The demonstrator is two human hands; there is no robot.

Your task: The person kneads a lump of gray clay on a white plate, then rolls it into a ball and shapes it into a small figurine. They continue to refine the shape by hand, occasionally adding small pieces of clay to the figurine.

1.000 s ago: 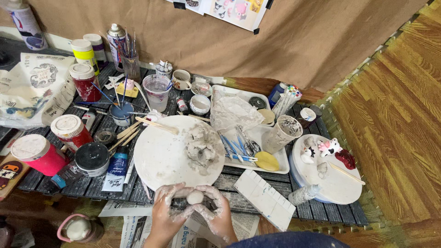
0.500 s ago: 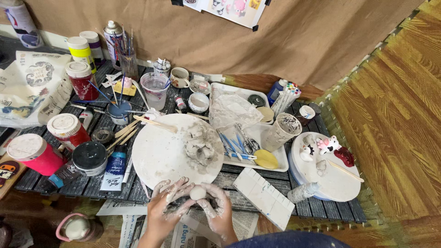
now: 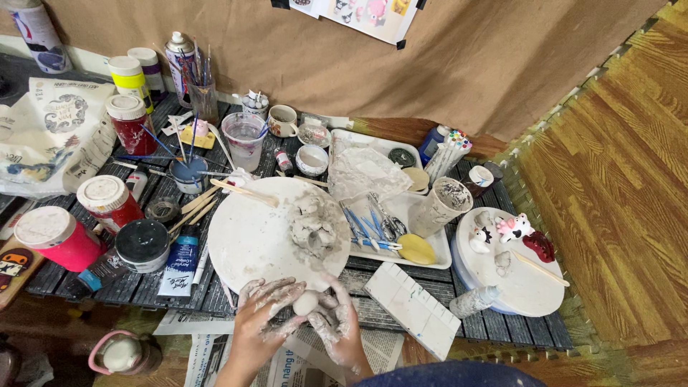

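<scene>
Here, lower centre: left hand (image 3: 261,322) and right hand (image 3: 340,326), fingers curled closed around small clay ball (image 3: 305,302), below round white board (image 3: 276,233).

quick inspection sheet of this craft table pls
surface: dark slatted table, crowded, newspaper at its near edge
job's things: small clay ball held between both hands; clay lump on the round white board
clutter: paint jars, tool tray, water cup, figurines on a second board
hands: left hand and right hand, clay-smeared, cupped around the ball
cables: nothing seen
surroundings: brown paper backdrop, wood-pattern floor mat at right
</scene>
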